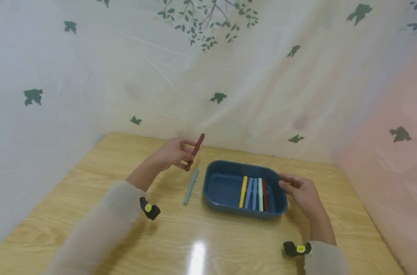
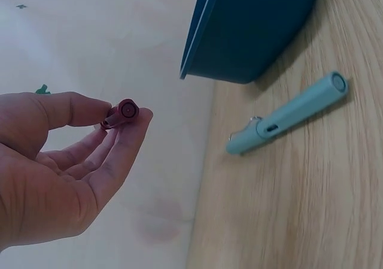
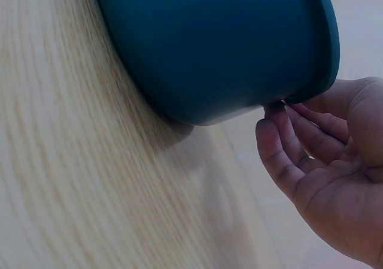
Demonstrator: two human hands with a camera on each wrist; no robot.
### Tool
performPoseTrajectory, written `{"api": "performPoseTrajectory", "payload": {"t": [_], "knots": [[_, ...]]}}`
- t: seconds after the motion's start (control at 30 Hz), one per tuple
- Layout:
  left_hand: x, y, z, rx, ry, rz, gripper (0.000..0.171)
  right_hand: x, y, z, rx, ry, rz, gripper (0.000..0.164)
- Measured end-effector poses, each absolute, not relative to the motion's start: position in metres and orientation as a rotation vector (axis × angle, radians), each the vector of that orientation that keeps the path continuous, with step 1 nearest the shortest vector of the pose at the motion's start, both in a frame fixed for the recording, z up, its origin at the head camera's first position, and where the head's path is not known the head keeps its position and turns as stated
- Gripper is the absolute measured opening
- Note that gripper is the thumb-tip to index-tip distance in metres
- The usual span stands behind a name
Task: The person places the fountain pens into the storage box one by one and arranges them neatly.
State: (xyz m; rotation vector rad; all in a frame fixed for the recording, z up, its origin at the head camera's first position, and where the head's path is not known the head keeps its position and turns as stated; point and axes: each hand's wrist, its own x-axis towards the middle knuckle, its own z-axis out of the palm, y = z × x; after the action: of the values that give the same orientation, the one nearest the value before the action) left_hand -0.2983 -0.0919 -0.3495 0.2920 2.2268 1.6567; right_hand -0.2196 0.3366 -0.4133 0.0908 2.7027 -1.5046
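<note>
My left hand (image 1: 175, 154) pinches a dark red pen (image 1: 195, 152) between thumb and fingers, held above the table left of the box and tilted with its upper end to the right. In the left wrist view the red pen's round end (image 2: 128, 109) faces the camera. Below that hand a teal pen (image 1: 191, 186) with a clip lies on the table. A dark blue box (image 1: 225, 208) stands to its right. Thumb and fingers of my right hand (image 1: 301, 191) grip the box's right rim. Inside, a yellow pen (image 1: 243, 191) and several blue, pale green and dark red pens lie side by side.
The wooden table (image 1: 167, 244) ends at the back against a pale curtain (image 1: 160, 76) printed with birds and leaves. More curtain hangs along the left and right sides. Each wrist wears a small black camera, such as the left one (image 1: 150, 208).
</note>
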Motion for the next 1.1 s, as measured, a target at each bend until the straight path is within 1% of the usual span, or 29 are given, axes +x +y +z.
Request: {"api": "performPoseTrajectory", "payload": {"t": [0.67, 1.1], "knots": [[-0.295, -0.039, -0.357, 0.355, 2.087, 1.713, 0.051, -0.218, 0.338, -0.415, 0.086, 2.720, -1.491, 0.057], [-0.292, -0.017, -0.370, 0.375, 2.032, 1.725, 0.051, -0.216, 0.334, -0.414, 0.089, 2.721, -1.493, 0.054]]}}
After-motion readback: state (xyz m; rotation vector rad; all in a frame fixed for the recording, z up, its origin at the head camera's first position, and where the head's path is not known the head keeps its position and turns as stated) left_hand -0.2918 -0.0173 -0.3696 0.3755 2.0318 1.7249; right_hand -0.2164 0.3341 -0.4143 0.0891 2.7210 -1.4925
